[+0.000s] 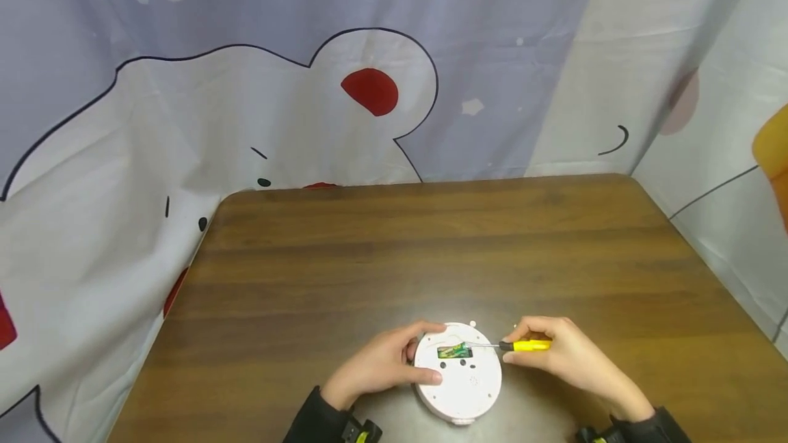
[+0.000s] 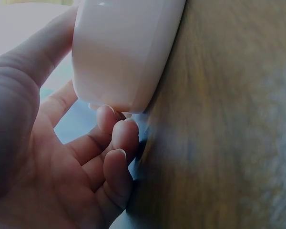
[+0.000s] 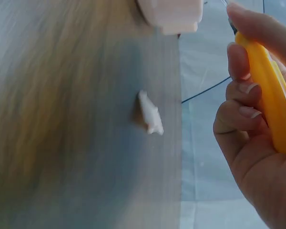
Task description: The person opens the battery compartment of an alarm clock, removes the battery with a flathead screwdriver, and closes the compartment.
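A round white device (image 1: 462, 392) lies on the table with its open battery compartment facing up. Inside the compartment is a green battery (image 1: 451, 352), its near end slightly raised beside the tool tip. My left hand (image 1: 384, 361) grips the device's left side, thumb on the upper face and index finger along the far edge; in the left wrist view the other fingers curl by its side wall (image 2: 119, 52). My right hand (image 1: 563, 351) pinches a screwdriver (image 1: 532, 345) with a yellow handle and black collar. Its metal shaft points left, with the tip at the compartment's right end.
A small white plastic piece (image 3: 151, 114) lies on the table near my right hand in the right wrist view. The brown wooden table (image 1: 400, 258) runs back to a printed curtain (image 1: 492, 74), which also hangs along both sides.
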